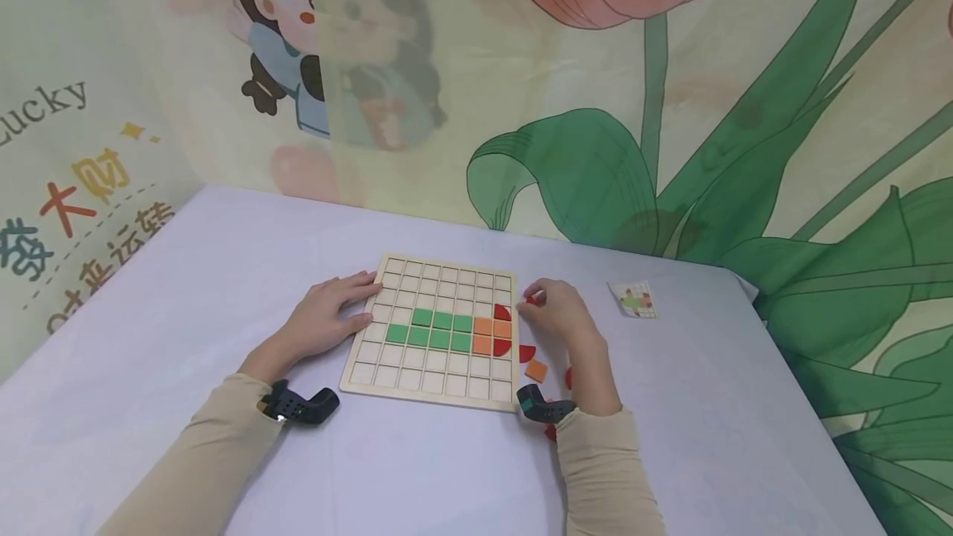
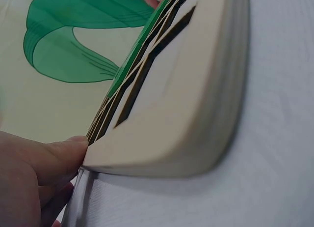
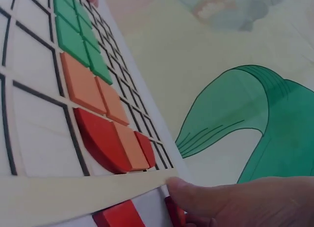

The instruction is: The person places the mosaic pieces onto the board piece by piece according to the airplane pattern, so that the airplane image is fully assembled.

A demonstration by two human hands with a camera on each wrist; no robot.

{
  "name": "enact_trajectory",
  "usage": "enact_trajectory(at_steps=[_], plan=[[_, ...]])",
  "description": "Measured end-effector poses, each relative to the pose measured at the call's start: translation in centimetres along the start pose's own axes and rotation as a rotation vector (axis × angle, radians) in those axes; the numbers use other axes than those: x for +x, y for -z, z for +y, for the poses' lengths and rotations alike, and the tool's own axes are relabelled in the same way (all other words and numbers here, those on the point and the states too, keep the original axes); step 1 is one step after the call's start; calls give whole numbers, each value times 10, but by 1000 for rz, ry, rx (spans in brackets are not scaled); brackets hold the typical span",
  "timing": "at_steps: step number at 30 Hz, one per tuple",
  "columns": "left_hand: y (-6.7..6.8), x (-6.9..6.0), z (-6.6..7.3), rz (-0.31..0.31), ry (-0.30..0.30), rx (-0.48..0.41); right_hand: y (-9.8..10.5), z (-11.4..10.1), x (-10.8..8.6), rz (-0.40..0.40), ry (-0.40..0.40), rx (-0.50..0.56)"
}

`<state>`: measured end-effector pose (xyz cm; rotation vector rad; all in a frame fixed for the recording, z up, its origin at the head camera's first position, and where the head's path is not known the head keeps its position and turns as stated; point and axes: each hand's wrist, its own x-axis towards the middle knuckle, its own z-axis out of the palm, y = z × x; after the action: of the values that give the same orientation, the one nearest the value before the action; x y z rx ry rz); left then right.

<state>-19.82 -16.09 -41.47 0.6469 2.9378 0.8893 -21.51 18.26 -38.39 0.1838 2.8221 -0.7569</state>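
Note:
A wooden grid board (image 1: pixel 428 401) lies flat, holding several green squares (image 1: pixel 439 338), orange squares (image 1: pixel 482 345) and red rounded pieces (image 1: pixel 502 313) near its right edge. The left hand (image 1: pixel 325 314) touches the board's left edge with extended fingers; in the left wrist view its thumb lies against the wooden rim (image 2: pixel 196 114). Just off the right edge, the right hand (image 1: pixel 560 310) pinches a small red piece (image 1: pixel 531 300). The right wrist view shows that red piece (image 3: pixel 174 212), partly hidden, by the thumb, beside the rim (image 3: pixel 73 192).
Beside the board's right edge lie a loose red piece (image 1: pixel 527 353), an orange square (image 1: pixel 536 370) and more red pieces (image 1: pixel 569 377) partly behind the right forearm. A small printed card (image 1: pixel 634 301) is farther right on the white-covered table (image 1: pixel 417 478). A patterned curtain hangs behind.

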Motion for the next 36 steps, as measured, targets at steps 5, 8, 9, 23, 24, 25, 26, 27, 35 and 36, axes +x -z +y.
enact_trajectory(at_steps=[5, 8, 9, 23, 24, 25, 26, 27, 35, 36], plan=[[-1, -1, -2, -5, 0, -11, -1, -3, -2, 44, -24, 0], [-1, -1, -1, -4, -1, -13, 0, -5, -2, 55, -8, -33], [-1, -1, -2, -5, 0, -12, 0, -6, -2, 59, 0, -47], [-3, -2, -3, 4, 0, -3, -6, -3, 4, 79, -23, -41], [-3, -3, -3, 6, -1, -2, -6, -2, 4, 76, -20, -35], [-3, -3, -3, 8, -1, 0, -7, -2, 5, 74, -17, -29], [-2, -3, -4, 8, -2, 0, -7, -2, 5, 72, -13, -22], [-2, -3, -4, 10, -2, 2, -7, -2, 6, 70, -12, -12], [-2, 0, -2, 4, 9, -2, -6, -4, 7, 85, 22, 52], [-2, 0, -1, 7, 8, -2, -5, -5, 6, 98, 37, 56]])
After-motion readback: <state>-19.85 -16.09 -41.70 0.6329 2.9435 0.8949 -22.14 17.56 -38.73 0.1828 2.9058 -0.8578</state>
